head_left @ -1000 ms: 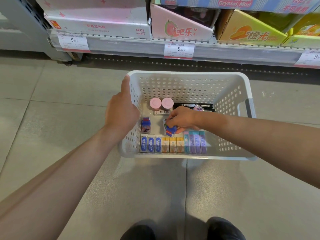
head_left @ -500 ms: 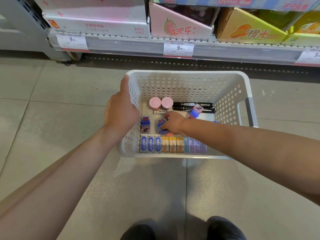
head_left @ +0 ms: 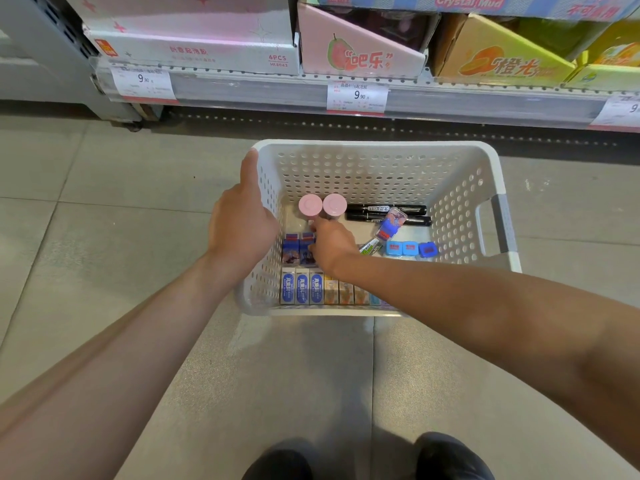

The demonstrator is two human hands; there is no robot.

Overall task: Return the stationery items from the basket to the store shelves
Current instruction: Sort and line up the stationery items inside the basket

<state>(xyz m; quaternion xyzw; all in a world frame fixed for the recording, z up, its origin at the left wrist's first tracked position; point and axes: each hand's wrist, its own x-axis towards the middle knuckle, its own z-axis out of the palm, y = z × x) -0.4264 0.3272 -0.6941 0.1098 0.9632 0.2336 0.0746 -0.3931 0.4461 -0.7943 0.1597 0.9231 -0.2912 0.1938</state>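
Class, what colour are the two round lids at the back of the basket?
Pale pink lids, clearest in the head view, beside the black markers.

Right hand (head_left: 330,245) fingertips hidden behind knuckles.

A shop aisle, seen from above the floor. At twelve o'clock a low store shelf (head_left: 346,95) runs across, its front rail carrying printed price tags (head_left: 357,95) reading 9.90. On it sit retail display cartons (head_left: 360,46) in pink, yellow and white, one marked 6PCS. Grey floor tiles (head_left: 86,216) spread below. At the centre, a white perforated shopping basket (head_left: 381,168) holds small packaged stationery.
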